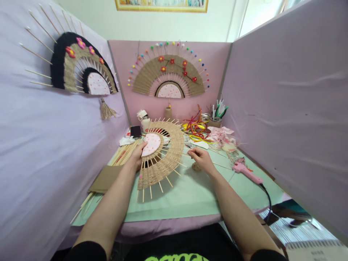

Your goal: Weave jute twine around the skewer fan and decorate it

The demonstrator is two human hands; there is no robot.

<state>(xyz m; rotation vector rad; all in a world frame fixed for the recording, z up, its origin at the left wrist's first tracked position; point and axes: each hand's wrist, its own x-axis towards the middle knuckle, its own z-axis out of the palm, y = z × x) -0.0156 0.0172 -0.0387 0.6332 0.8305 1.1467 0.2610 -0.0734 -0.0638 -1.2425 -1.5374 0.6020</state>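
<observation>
A woven fan (174, 145) of tan cord on thin sticks is held up over the table, tilted, with its stick ends fanning out to the right and toward me. My left hand (138, 156) grips it at the half-round centre piece (152, 144), which is covered in pink dotted cloth; most of those fingers are hidden behind it. Just right of the fan's outer edge, my right hand (200, 158) has its fingers pinched together close to a stick end. What the pinch holds is too small to make out. Below that hand lies a small bundle of tan cord (196, 167).
A pink glue gun (247, 172) with a black cable lies at right. Red and yellow pipe cleaners (197, 128) are heaped behind, near crumpled pink cloth (223, 135). Brown cardboard (106, 178) and loose sticks (125, 154) lie left. Finished fans (146, 76) hang on the partitions.
</observation>
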